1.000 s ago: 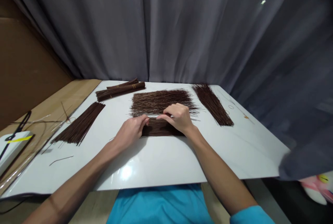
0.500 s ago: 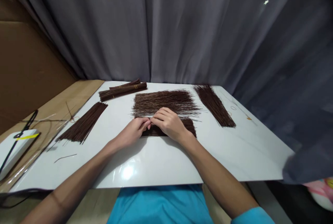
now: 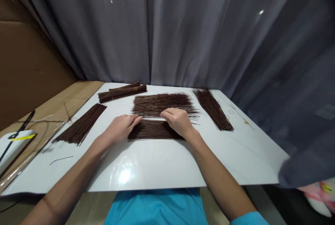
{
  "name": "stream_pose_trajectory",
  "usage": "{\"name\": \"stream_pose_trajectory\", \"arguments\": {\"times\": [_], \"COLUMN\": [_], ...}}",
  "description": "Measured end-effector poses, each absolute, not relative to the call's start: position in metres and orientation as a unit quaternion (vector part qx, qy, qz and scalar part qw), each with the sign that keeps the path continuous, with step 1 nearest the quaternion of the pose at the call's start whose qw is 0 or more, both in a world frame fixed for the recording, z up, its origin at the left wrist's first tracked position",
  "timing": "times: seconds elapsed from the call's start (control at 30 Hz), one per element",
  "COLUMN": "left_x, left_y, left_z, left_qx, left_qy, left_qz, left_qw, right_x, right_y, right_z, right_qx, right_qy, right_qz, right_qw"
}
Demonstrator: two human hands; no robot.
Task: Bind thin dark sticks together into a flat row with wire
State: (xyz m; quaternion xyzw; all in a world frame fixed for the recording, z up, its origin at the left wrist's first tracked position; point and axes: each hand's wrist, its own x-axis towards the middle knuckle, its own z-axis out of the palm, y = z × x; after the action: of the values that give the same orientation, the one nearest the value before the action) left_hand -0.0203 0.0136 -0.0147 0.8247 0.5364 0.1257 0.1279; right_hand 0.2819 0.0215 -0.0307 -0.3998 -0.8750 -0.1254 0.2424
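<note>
My left hand [image 3: 124, 126] is closed in a pinch at the left end of a flat pile of thin brown sticks [image 3: 155, 130]. My right hand [image 3: 178, 121] is also pinched, above the right part of that pile and covering some of it. A thin dark line between the fingertips looks like a single brown stick, though it is hard to separate from the pile behind. Just beyond the hands lies a wider, looser layer of brown sticks [image 3: 162, 103] with ragged right ends.
On the white table [image 3: 162, 169], a fanned bundle [image 3: 81, 124] lies left and another bundle [image 3: 213, 110] right. Tied bundles [image 3: 123, 93] lie at the back left. One loose stick [image 3: 61, 159] is near the left edge. Rubber bands [image 3: 231, 112] lie far right. A grey curtain [image 3: 178, 29] hangs behind.
My hands have moved apart, the left to the left and the right slightly to the right. More of the near pile shows between them. The view has shifted slightly.
</note>
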Motion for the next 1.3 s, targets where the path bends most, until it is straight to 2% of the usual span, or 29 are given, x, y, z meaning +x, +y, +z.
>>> {"name": "stream_pose_trajectory", "arguments": {"times": [0.07, 0.17, 0.33, 0.43, 0.53, 0.63, 0.87, 1.3], "left_x": [-0.038, -0.063, -0.087, -0.100, -0.119, -0.138, -0.155, -0.162], "left_y": [0.023, 0.036, 0.044, 0.046, 0.048, 0.048, 0.052, 0.059], "left_z": [-0.017, -0.025, -0.037, -0.037, -0.037, -0.041, -0.047, -0.039], "left_qx": [0.795, 0.750, 0.700, 0.682, 0.661, 0.644, 0.598, 0.598], "left_qy": [0.595, 0.659, 0.712, 0.730, 0.748, 0.759, 0.800, 0.800], "left_qz": [0.100, 0.058, 0.045, 0.044, 0.062, 0.065, 0.049, 0.048], "left_qw": [0.063, 0.021, 0.027, 0.027, -0.024, -0.066, 0.000, 0.013], "right_x": [0.291, 0.292, 0.275, 0.270, 0.269, 0.268, 0.265, 0.266], "right_y": [0.029, 0.040, 0.048, 0.043, 0.033, 0.024, 0.017, 0.015], "right_z": [-0.033, -0.036, -0.036, -0.032, -0.027, -0.024, -0.027, -0.025], "right_qx": [-0.442, -0.484, -0.475, -0.482, -0.480, -0.458, -0.443, -0.458], "right_qy": [-0.854, -0.835, -0.852, -0.847, -0.845, -0.868, -0.890, -0.878], "right_qz": [-0.134, -0.143, -0.140, -0.137, -0.127, -0.093, -0.070, -0.102], "right_qw": [0.237, 0.219, 0.171, 0.176, 0.197, 0.168, 0.087, 0.094]}}
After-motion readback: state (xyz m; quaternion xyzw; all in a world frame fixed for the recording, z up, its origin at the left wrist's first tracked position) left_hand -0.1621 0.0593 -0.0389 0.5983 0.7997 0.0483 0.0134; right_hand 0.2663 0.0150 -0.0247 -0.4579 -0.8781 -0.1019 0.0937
